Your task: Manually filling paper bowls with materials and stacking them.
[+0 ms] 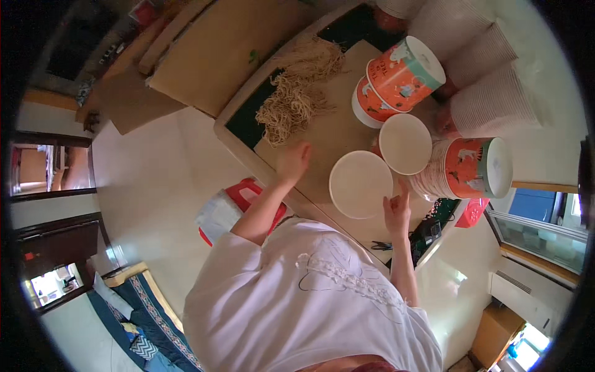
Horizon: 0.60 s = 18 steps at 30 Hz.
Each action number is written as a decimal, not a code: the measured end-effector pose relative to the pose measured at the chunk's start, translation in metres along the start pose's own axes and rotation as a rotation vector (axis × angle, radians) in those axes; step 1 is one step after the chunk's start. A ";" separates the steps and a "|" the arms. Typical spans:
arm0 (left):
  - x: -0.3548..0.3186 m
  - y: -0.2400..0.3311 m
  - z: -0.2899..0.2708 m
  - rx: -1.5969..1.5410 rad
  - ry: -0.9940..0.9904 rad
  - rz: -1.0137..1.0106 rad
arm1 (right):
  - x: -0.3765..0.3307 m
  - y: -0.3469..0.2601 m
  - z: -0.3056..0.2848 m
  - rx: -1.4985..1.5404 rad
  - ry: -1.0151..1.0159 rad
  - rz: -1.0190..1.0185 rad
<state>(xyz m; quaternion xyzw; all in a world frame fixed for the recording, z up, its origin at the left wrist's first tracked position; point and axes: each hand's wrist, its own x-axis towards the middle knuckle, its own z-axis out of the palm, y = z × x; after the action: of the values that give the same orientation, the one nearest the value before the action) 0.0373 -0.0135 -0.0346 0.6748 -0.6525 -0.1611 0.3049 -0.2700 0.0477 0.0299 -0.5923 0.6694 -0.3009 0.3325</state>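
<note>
My left hand (294, 163) is held over the near-left edge of the cardboard-covered table, its fingers stretched out and nothing in it. Tangled tan shredded paper (288, 108) lies just beyond that hand. At the right, my right hand (397, 212) has thumb and fingers apart beside a round white paper tub (361, 185). Its fingertips are near the rim; whether they touch is unclear. A second white tub (405, 144) stands right behind the first. Orange printed paper buckets (406, 73) are stacked farther back, and a nested stack (465, 166) lies on its side to the right.
Tall stacks of nested white tubs (493, 102) line the far right. Scissors (382, 245) and a black item (427, 232) lie near the right table edge. A large cardboard box (211, 56) stands at the far left. On the floor to my left is a red stool (248, 193) bearing something white.
</note>
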 end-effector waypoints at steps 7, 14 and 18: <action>0.015 -0.044 -0.012 0.200 0.266 -0.139 | -0.023 0.009 -0.006 -0.060 0.099 0.077; 0.031 0.027 -0.077 -0.469 0.371 -0.177 | -0.037 -0.006 -0.037 0.128 0.308 0.069; 0.061 0.042 -0.114 -0.774 0.490 -0.147 | -0.035 -0.033 -0.034 0.223 0.219 0.029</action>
<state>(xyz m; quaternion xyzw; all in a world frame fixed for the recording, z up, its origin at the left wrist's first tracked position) 0.0806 -0.0484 0.0892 0.5742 -0.4036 -0.2496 0.6672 -0.2749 0.0785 0.0800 -0.5057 0.6725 -0.4312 0.3256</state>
